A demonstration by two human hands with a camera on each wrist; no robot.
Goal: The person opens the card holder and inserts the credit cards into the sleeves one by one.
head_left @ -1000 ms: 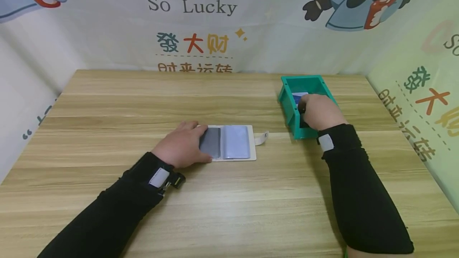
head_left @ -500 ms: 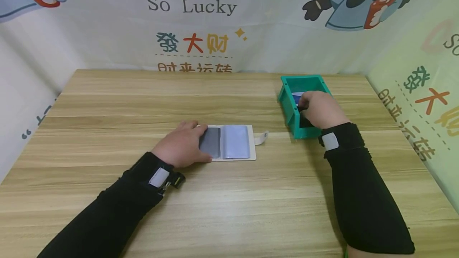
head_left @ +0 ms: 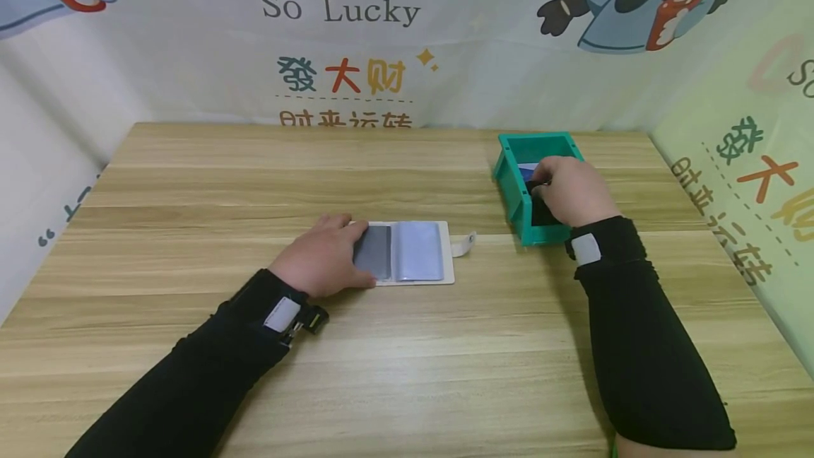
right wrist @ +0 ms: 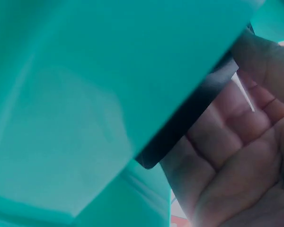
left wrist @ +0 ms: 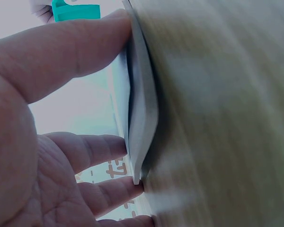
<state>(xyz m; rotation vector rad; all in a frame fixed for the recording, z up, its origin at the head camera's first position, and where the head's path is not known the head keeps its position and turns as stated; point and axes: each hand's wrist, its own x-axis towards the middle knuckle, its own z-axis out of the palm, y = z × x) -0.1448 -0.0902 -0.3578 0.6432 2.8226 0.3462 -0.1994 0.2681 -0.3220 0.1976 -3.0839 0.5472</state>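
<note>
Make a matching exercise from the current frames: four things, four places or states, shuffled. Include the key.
Things
1. Left hand
2. Right hand
3. Plastic bin
4. Snap strap

Places or states
A. Sticking out from the right edge of the open card holder
B. Partly inside the bin
C. Teal, open-topped
D. At the card holder's left edge

Pairs: 1-D, 2-B, 3-C, 4-A

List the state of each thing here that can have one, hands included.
Holder: spread open
Strap: unfastened
Bin: upright, open-topped
Black item: pinched, partly hidden by bin
Blue item: inside bin
Left hand: touching holder
Right hand: pinching black item
</note>
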